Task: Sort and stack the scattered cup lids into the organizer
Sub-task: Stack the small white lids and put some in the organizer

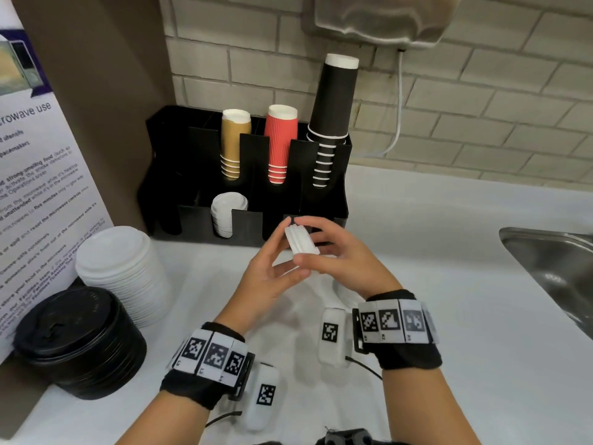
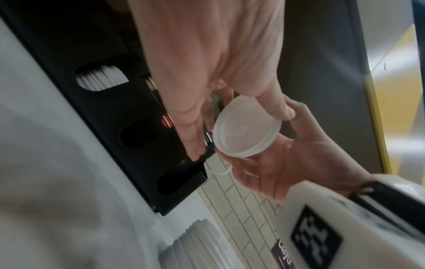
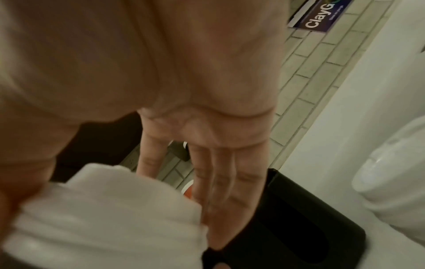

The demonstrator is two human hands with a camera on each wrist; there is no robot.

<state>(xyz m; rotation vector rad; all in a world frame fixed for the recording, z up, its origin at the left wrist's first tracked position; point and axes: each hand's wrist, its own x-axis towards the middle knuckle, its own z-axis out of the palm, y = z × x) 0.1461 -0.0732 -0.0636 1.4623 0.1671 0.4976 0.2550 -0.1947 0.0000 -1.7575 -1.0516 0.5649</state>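
Note:
A small stack of white lids [image 1: 301, 241] is held on edge between both hands, just in front of the black organizer [image 1: 321, 200]. My left hand [image 1: 276, 252] pinches it from the left with thumb and fingers, and my right hand [image 1: 322, 244] grips it from the right. The left wrist view shows the lid stack [image 2: 247, 128] face on between the left thumb and fingers, the right hand [image 2: 289, 160] cupping it from behind. In the right wrist view the lid stack [image 3: 103, 218] lies against the right fingers [image 3: 220, 191]. One front slot holds small white lids [image 1: 227, 216].
A tall stack of larger white lids [image 1: 123, 271] and a stack of black lids [image 1: 80, 342] stand on the counter at the left. Gold, red and black cups [image 1: 330, 123] fill the organizer's back slots. A steel sink [image 1: 552, 264] lies at the right, a printed notice at the far left.

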